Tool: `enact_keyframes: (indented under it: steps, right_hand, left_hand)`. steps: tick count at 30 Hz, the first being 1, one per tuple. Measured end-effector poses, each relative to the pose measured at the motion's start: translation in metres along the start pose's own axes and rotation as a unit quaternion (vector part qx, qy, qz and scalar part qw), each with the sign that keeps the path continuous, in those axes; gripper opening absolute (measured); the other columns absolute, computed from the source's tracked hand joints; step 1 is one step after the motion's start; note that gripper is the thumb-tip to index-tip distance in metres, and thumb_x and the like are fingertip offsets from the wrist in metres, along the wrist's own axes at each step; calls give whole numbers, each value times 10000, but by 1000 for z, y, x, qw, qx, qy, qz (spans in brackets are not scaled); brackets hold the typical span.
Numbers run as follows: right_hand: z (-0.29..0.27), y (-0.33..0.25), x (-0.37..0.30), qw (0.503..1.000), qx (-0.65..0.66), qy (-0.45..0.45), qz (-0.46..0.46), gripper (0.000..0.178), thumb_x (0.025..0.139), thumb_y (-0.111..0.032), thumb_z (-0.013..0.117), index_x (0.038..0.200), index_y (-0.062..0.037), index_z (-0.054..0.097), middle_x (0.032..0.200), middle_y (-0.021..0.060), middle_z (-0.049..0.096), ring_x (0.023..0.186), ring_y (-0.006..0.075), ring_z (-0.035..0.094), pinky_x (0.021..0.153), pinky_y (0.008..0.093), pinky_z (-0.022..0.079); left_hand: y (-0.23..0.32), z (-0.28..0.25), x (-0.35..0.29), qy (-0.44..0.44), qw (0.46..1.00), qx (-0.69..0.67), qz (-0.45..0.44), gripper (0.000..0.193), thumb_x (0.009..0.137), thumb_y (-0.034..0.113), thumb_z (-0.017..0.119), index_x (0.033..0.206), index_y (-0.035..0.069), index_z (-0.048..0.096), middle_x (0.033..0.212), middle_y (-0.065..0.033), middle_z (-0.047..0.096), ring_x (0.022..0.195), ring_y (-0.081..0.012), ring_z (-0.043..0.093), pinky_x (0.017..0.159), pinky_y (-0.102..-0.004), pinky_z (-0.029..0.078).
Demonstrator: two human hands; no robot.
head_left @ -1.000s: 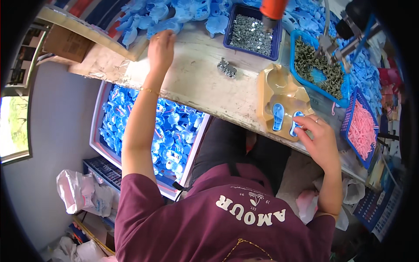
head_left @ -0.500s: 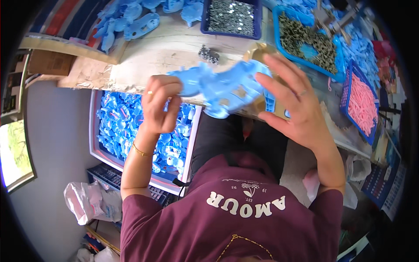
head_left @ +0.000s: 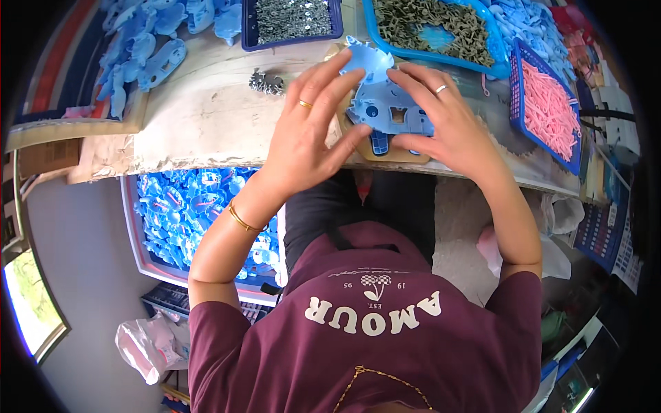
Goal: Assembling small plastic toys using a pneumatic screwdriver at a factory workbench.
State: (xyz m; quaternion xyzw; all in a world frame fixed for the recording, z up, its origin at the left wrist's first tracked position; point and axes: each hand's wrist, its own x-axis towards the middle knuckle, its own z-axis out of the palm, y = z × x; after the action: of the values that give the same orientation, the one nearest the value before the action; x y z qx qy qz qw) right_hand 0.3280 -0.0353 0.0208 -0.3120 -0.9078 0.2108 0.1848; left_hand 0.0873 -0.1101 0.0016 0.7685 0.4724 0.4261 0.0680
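A blue moulded plastic shell (head_left: pixel 392 110) with round and square holes lies on a tan wooden fixture (head_left: pixel 375 160) near the table's front edge. My left hand (head_left: pixel 310 127) curves round its left side, thumb at the near left edge and fingertips by the narrow middle. On the other side my right hand (head_left: pixel 451 127) grips it, thumb along the near edge and fingers at the far edge. A smaller blue piece (head_left: pixel 379 143) shows below the shell, partly hidden. To the left, a little pile of silvery screws (head_left: pixel 266 82) sits on the wooden table (head_left: pixel 206 127).
Behind stand a dark blue basket of small metal parts (head_left: pixel 292 20) and a light blue tray (head_left: pixel 497 69) of brownish parts. A blue basket (head_left: pixel 516 103) holds pink strips. Blue shells (head_left: pixel 162 62) are heaped far left; a pale-rimmed bin (head_left: pixel 135 234) below holds more.
The blue shell, held up in my left hand before, has come down onto the fixture and turned. Both hands have closed in round it. The view has shifted slightly.
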Motion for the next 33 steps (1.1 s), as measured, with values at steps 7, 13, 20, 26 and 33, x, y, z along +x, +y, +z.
enact_keyframes:
  steps: [7, 13, 20, 26, 33]
  right_hand:
    - [-29, 19, -21, 998, -49, -21, 25, 684, 763, -187, 812, 1389, -81, 559, 1334, 109, 558, 1250, 327, 524, 1049, 409, 434]
    - [-19, 18, -24, 996, -88, 7, 13, 618, 760, -204, 807, 1327, -62, 606, 1221, 96, 587, 1123, 296, 560, 991, 424, 422]
    - [-22, 12, -24, 989, -149, 6, 5, 631, 724, -255, 824, 1296, -69, 637, 1147, 57, 607, 1088, 261, 555, 944, 424, 408]
    - [-21, 20, -23, 993, -120, -10, 11, 623, 741, -311, 824, 1288, -71, 645, 1197, 49, 604, 1141, 268, 536, 986, 413, 403]
    - [-69, 110, 11, 967, -122, 138, 174, 243, 976, -227, 651, 1109, -36, 720, 901, 30, 703, 810, 122, 633, 752, 283, 516]
  left_hand:
    - [14, 23, 0, -64, 998, 15, -17, 664, 812, 280, 788, 1388, 73, 531, 1483, -144, 479, 1337, -395, 439, 1123, -488, 371]
    - [27, 47, 17, -108, 988, 111, 16, 716, 832, 389, 749, 1402, 35, 501, 1455, -136, 504, 1381, -360, 410, 1165, -516, 314]
    - [26, 57, 18, -130, 988, 86, -8, 694, 821, 356, 760, 1384, 33, 515, 1420, -145, 533, 1380, -357, 423, 1167, -502, 318]
    - [29, 56, 20, -143, 985, 101, -5, 671, 824, 340, 759, 1372, 36, 521, 1421, -154, 517, 1381, -367, 414, 1162, -500, 324]
    - [31, 53, 18, -168, 980, 108, -13, 666, 838, 325, 744, 1394, 45, 506, 1454, -165, 479, 1374, -381, 414, 1160, -515, 314]
